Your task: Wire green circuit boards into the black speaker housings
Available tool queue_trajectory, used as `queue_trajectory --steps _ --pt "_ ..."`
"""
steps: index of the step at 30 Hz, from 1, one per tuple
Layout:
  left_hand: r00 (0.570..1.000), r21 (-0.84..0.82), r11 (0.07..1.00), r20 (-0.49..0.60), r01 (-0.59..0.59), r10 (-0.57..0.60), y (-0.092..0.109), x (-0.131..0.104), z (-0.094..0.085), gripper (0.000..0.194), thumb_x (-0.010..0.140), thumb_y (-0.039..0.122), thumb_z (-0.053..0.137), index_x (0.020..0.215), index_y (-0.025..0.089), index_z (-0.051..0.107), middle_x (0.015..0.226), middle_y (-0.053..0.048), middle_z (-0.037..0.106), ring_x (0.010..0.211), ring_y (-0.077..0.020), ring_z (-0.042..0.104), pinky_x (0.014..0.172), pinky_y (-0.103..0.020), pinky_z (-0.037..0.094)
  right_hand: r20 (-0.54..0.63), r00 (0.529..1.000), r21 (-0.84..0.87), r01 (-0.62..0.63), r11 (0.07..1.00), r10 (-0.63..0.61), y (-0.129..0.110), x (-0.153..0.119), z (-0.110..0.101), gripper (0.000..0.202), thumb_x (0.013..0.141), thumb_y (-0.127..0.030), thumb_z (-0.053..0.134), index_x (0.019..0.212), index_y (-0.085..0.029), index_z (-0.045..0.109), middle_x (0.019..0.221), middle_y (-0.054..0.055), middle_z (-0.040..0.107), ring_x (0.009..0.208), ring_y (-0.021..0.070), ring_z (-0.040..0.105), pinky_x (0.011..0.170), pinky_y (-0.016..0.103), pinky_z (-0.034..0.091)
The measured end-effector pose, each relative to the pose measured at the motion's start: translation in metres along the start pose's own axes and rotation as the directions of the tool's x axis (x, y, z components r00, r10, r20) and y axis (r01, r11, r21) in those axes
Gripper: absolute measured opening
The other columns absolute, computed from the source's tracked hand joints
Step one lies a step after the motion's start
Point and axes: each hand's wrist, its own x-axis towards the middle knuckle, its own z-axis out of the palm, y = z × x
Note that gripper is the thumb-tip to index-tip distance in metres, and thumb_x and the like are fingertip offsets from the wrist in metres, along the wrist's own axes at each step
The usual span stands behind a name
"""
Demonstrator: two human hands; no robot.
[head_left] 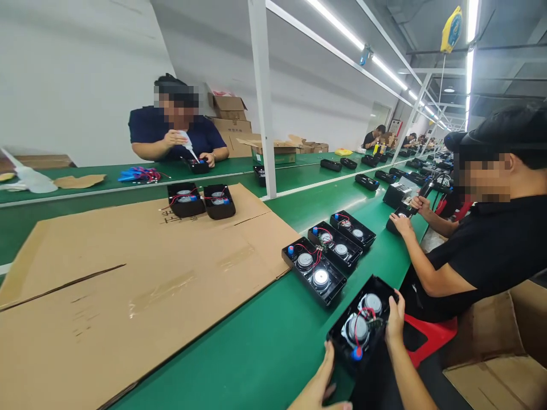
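Observation:
A black speaker housing [342, 345] with two round silver drivers, red wires and a blue part is tilted at the table's front edge. My left hand [318, 381] grips its lower left corner. Around its right side are the fingers of my right hand [395, 319]. Just beyond it, three similar housings lie side by side on the green table: the nearest [314, 279], a middle one [335, 245] and a far one [352, 229]. Their open sides face up and show drivers and wires.
A large cardboard sheet [171, 273] covers the table's left part, with two more housings [220, 210] on it. At right, a person [491, 245] uses a tool on a housing. Across the table, another person [145, 134] holds a white bottle. A white post [262, 102] stands between.

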Motion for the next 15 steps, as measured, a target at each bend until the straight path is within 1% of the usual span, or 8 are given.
queue_trajectory --steps 2,3,5,7,9,11,13,15 --pt "0.999 -0.085 0.996 0.034 -0.030 0.033 0.005 0.029 0.004 0.087 0.064 0.044 0.072 0.138 0.027 0.030 0.153 -0.008 0.009 0.136 -0.0321 0.018 0.103 -0.048 0.032 -0.022 1.000 0.012 0.020 1.000 -0.019 0.000 0.038 0.012 0.063 0.069 -0.060 0.044 0.110 -0.013 0.049 0.115 0.012 0.052 0.112 0.0271 0.045 0.096 0.042 0.036" --pt "0.998 -0.145 0.989 0.034 -0.040 0.045 0.008 0.042 0.006 0.095 0.057 0.044 0.076 0.138 0.026 0.030 0.154 -0.007 0.005 0.137 -0.0316 0.015 0.104 -0.045 0.031 -0.034 0.999 0.017 0.031 0.999 -0.031 0.000 0.054 0.018 0.060 0.069 -0.058 0.043 0.108 -0.013 0.050 0.112 0.012 0.053 0.110 0.0272 0.047 0.096 0.043 0.037" --pt "0.999 -0.266 0.963 0.004 -0.047 0.050 0.014 0.063 0.005 0.101 0.051 0.046 0.077 0.138 0.022 0.032 0.153 -0.010 0.005 0.137 -0.0308 0.014 0.106 -0.042 0.029 -0.054 0.997 0.021 0.057 0.998 -0.056 0.000 0.078 0.028 0.053 0.071 -0.055 0.042 0.103 -0.013 0.052 0.107 0.012 0.055 0.107 0.0278 0.049 0.095 0.045 0.037" --pt "0.998 -0.341 0.939 -0.050 -0.047 0.032 0.017 0.070 0.001 0.101 0.054 0.052 0.073 0.138 0.017 0.032 0.152 -0.015 0.011 0.136 -0.0314 0.018 0.106 -0.042 0.029 -0.071 0.994 0.016 0.085 0.996 -0.084 0.000 0.091 0.035 0.050 0.073 -0.053 0.042 0.100 -0.013 0.053 0.104 0.012 0.056 0.105 0.0291 0.051 0.094 0.048 0.037" --pt "0.996 -0.365 0.930 -0.091 -0.041 0.008 0.017 0.061 -0.007 0.095 0.059 0.056 0.069 0.137 0.015 0.033 0.150 -0.018 0.017 0.134 -0.0322 0.026 0.103 -0.042 0.033 -0.100 0.988 0.001 0.114 0.993 -0.114 0.001 0.092 0.034 0.049 0.074 -0.053 0.043 0.100 -0.014 0.053 0.105 0.012 0.056 0.106 0.0311 0.050 0.094 0.052 0.036" --pt "0.992 -0.398 0.917 -0.126 -0.027 -0.025 0.012 0.041 -0.018 0.083 0.061 0.056 0.067 0.131 0.017 0.042 0.148 -0.017 0.024 0.129 -0.0324 0.036 0.100 -0.041 0.037 -0.156 0.976 -0.022 0.154 0.988 -0.155 -0.001 0.079 0.026 0.049 0.077 -0.053 0.041 0.104 -0.014 0.052 0.109 0.014 0.054 0.110 0.0325 0.047 0.096 0.054 0.034" --pt "0.983 -0.428 0.904 -0.160 0.015 -0.092 0.005 0.013 -0.030 0.070 0.060 0.055 0.069 0.119 0.020 0.054 0.144 -0.015 0.035 0.123 -0.0317 0.045 0.097 -0.039 0.041 -0.223 0.950 -0.046 0.214 0.976 -0.219 -0.005 0.053 0.013 0.049 0.082 -0.051 0.037 0.110 -0.013 0.048 0.117 0.017 0.050 0.117 0.0321 0.042 0.099 0.054 0.030" --pt "0.962 -0.429 0.899 -0.198 0.088 -0.189 -0.002 -0.017 -0.043 0.062 0.056 0.057 0.071 0.106 0.021 0.063 0.135 -0.014 0.048 0.115 -0.0308 0.053 0.093 -0.038 0.043 -0.275 0.908 -0.075 0.308 0.948 -0.316 -0.014 0.014 0.003 0.046 0.084 -0.047 0.038 0.115 -0.013 0.044 0.127 0.018 0.043 0.125 0.0302 0.034 0.103 0.053 0.024"
